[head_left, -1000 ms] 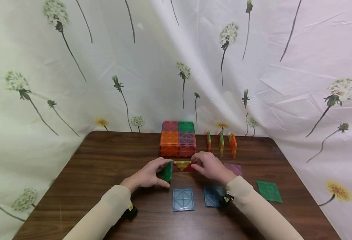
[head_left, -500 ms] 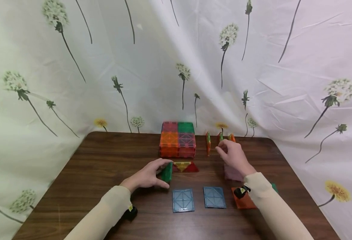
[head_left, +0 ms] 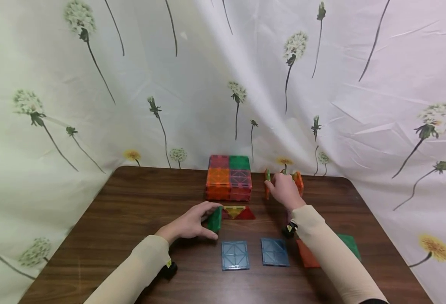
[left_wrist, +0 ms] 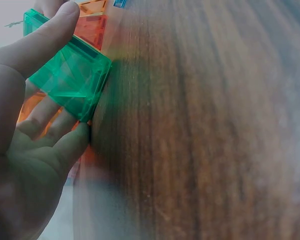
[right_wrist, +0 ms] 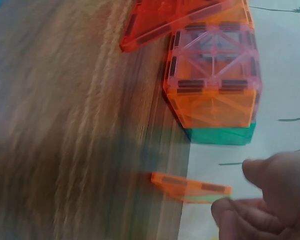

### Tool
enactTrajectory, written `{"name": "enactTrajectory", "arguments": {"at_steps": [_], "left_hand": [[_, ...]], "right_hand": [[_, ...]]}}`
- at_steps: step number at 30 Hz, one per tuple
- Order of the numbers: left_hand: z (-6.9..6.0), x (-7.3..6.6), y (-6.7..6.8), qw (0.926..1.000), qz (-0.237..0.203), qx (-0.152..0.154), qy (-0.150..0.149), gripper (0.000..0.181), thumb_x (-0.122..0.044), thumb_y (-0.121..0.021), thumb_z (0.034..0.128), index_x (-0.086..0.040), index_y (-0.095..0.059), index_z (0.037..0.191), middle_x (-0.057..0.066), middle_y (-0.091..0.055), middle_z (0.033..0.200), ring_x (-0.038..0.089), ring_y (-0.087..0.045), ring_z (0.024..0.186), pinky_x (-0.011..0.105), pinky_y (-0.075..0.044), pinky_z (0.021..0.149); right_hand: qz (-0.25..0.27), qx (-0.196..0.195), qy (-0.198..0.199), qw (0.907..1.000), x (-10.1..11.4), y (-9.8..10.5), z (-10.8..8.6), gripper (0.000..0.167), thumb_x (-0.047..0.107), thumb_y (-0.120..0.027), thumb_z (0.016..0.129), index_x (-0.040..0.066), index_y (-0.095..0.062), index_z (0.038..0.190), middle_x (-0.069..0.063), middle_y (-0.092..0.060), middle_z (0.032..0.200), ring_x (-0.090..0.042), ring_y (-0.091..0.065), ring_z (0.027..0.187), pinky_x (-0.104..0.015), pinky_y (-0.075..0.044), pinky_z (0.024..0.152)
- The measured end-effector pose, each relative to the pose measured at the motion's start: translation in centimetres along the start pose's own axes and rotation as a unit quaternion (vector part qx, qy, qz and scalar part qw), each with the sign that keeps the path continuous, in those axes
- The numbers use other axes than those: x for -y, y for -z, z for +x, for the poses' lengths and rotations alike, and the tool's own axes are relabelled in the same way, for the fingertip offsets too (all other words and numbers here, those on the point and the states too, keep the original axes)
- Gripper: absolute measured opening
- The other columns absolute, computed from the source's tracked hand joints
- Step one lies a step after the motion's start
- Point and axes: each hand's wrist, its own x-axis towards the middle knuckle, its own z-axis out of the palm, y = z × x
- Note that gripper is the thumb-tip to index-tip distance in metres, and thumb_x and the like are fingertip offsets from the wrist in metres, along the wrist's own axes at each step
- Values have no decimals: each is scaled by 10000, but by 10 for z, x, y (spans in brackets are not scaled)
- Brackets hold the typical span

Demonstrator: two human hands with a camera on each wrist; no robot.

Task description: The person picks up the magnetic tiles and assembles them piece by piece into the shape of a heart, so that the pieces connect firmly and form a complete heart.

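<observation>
In the head view, the left hand [head_left: 192, 221] held a standing green tile [head_left: 215, 219] at the left end of a low strip of triangles [head_left: 233, 212], red and yellow, just in front of a box of coloured tiles [head_left: 219, 177] on the wooden surface [head_left: 150, 194]. The right hand [head_left: 285, 190] reached among the upright tiles [head_left: 300, 183] to the right of that box, its thumb beside the nearest of them, an orange-and-green tile [head_left: 267, 194]. Two blue tiles [head_left: 235, 255] lay flat, closer to the person (a flat orange-red tile [head_left: 308, 254] showed partly behind the right sleeve [head_left: 338, 257]).

In the left wrist view, the thumb crossed the green tile's edge and fingers showed through it from behind, so the grip seemed secure.

In the right wrist view, thumb and fingertips stood apart at the orange-and-green tile's edge; whether they touched it could not be told.

The step in hand looked like steadying one tile while fetching another. The next move seemed to call for a light pinch on the orange-and-green tile, the left hand keeping still.
</observation>
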Motion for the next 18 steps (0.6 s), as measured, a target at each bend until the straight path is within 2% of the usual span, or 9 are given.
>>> {"name": "enactTrajectory", "arguments": {"at_steps": [3,7,13,18], "left_hand": [[0,-1,-1,10000,-23,29,-48,831,-265,-918,842,-139,-484,1539,64,-568,1401,243,-568,1264,543,-464,1117],[1,-1,-1,10000,-75,44,19,833,-257,-922,837,-157,-486,1539,49,-562,1405,240,-558,1276,539,-450,1133],[0,0,-1,9999,-50,39,125,842,-278,-927,829,-187,-484,1539,22,-556,1412,213,-547,1285,511,-441,1147],[-1,-1,1,9997,-185,61,148,840,-251,-923,835,-169,-475,1541,31,-546,1428,219,-541,1304,503,-438,1151]], "right_hand": [[-209,97,-366,9991,4,-5,5,529,290,-705,1021,67,-570,562,-57,-527,487,-181,-531,434,-318,-444,467],[-401,152,-682,9967,5,-11,11,498,269,-686,1033,73,-576,587,-78,-562,527,-225,-593,479,-366,-511,490],[-426,119,-838,9955,4,-17,15,327,118,-639,1007,22,-620,696,-166,-627,664,-306,-650,573,-437,-561,538],[-468,-74,-672,9966,4,-16,14,339,73,-628,978,35,-598,643,-181,-627,657,-357,-664,613,-484,-574,583]]}}
